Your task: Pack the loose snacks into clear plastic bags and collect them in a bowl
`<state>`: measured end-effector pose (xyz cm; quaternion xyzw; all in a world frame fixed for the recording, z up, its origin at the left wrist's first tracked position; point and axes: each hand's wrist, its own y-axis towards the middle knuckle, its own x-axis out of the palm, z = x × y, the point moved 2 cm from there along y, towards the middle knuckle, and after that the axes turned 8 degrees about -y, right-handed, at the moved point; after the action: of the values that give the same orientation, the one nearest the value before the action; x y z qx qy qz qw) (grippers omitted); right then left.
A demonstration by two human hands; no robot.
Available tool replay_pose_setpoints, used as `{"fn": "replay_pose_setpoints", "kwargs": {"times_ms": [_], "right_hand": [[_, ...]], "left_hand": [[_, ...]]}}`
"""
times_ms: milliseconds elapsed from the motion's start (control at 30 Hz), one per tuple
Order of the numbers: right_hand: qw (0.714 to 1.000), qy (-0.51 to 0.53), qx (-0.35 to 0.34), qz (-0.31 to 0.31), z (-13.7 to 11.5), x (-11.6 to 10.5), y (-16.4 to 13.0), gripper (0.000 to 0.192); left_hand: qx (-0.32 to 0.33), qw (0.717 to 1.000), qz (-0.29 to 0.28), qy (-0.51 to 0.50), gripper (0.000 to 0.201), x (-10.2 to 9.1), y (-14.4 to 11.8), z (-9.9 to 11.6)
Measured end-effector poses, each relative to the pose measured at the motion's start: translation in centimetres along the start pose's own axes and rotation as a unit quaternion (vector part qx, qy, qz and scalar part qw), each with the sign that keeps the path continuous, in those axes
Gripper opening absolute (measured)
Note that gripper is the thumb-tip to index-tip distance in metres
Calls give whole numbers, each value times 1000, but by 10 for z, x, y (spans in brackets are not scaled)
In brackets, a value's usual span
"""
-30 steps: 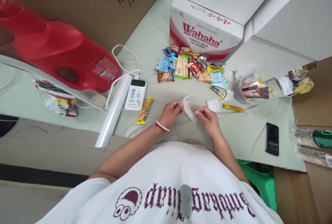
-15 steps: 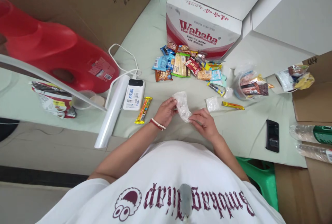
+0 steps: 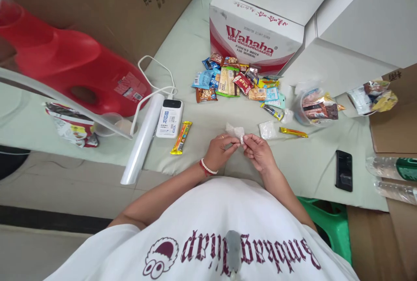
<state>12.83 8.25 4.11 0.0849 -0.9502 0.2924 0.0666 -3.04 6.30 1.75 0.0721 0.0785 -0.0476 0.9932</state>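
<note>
Compared with half a second earlier, both hands sit closer together, the clear plastic bag [image 3: 236, 132] now bunched small. Left hand [image 3: 221, 150] and right hand [image 3: 259, 153] pinch it between fingertips above the pale green cloth [image 3: 309, 168]. Another small clear bag [image 3: 267, 129] lies just beyond; snack packets [image 3: 234, 82] farther back.

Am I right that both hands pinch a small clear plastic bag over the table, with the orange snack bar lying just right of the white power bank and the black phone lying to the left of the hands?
Not quite. The head view shows the black phone lying to the right of the hands, near the table's edge. The rest holds: left hand and right hand pinch the clear plastic bag, and the orange snack bar lies just right of the white power bank.
</note>
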Motion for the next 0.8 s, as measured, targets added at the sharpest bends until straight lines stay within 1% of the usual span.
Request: {"fn": "replay_pose_setpoints", "kwargs": {"times_ms": [67,133,200,267,333,433,533,600,700,733,800], "right_hand": [[1000,7,-3,-20,-2,-1,-2,48],[999,-9,-24,-27,-1,-2,-5,46],[997,-52,-62,-12,2,-4,-6,42],[991,-94,-96,17,6,-6,-6,38],[988,-110,-104,38,9,-6,-6,34],[990,-97,-88,57,9,-6,-5,34],[990,-97,-80,59,6,-5,-3,35],[987,-117,-99,53,4,-6,-2,33],[970,-173,-162,53,1,-7,-1,29],[965,-188,-173,51,0,-8,0,29],[966,-201,-162,32,-2,-10,0,33]], "left_hand": [[-14,1000,9,-9,20,1,2,-2],[-31,999,11,-13,20,1,4,-4],[-48,999,12,-16,20,0,5,-4],[-58,998,7,-21,20,-1,5,-3],[-55,998,-1,-27,18,-2,4,0],[-23,1000,1,-19,17,-3,2,4],[15,1000,18,3,19,-3,1,6],[24,999,21,4,17,-2,2,5],[12,1000,16,5,22,-1,3,2],[3,1000,9,6,24,-1,4,2],[-16,1000,-17,-5,31,-2,5,2]]}}
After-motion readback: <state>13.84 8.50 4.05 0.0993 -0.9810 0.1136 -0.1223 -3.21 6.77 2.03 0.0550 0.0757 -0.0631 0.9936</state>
